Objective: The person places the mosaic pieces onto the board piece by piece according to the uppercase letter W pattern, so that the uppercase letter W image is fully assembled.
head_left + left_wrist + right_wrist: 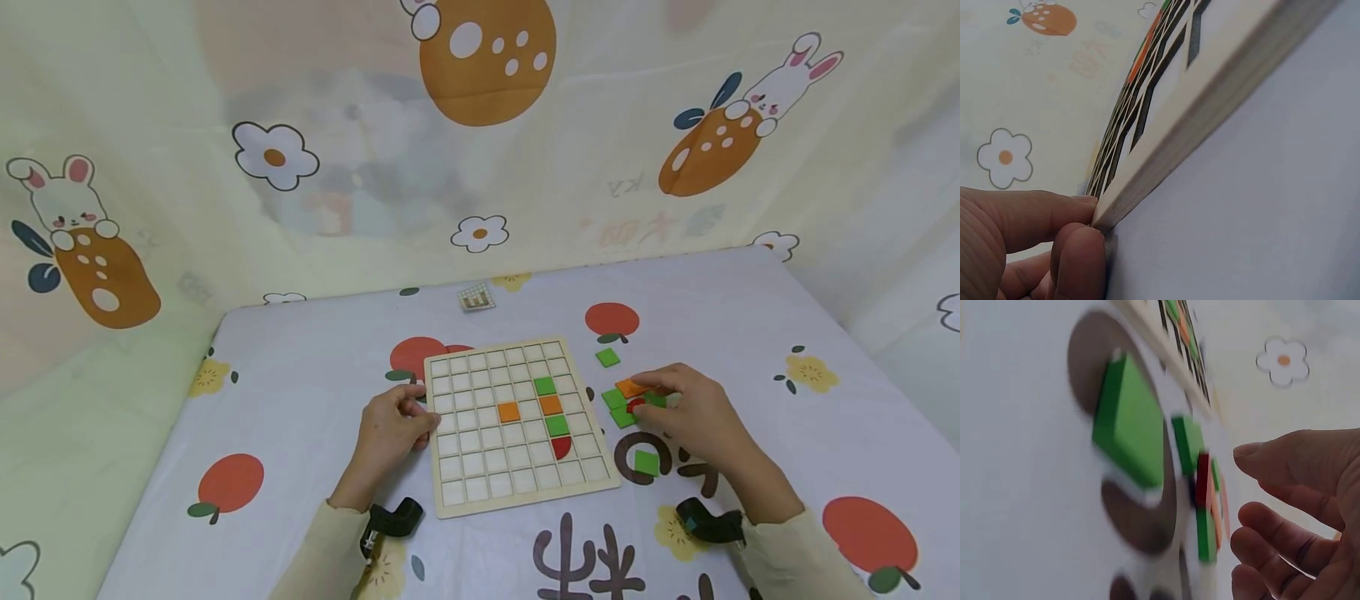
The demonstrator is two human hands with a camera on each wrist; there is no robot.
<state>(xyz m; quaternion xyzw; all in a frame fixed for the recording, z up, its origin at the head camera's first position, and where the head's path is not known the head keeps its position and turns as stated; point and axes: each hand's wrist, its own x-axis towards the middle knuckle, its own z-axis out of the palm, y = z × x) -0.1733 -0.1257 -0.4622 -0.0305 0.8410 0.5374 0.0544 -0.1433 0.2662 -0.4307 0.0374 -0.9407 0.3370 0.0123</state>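
A square wooden grid board (525, 504) lies on the table. At its left edge, my left hand (390, 425) holds the frame between thumb and fingers; the left wrist view shows the fingertips (1085, 240) right at the board's side. Set in the cells are two orange squares (509, 412), two green squares (557, 426) and a red rounded piece (561, 447). To the right, my right hand (693, 408) reaches over a small pile of green tiles (621, 417), an orange tile (628, 387) and a red piece (635, 405). The right wrist view shows its fingers parted, nothing between them.
Single green tiles lie apart from the pile, one behind it (607, 357) and one in front (647, 463). A small patterned card (476, 297) lies behind the board. The tablecloth (315, 350) has printed fruit; a printed curtain (360, 208) hangs behind.
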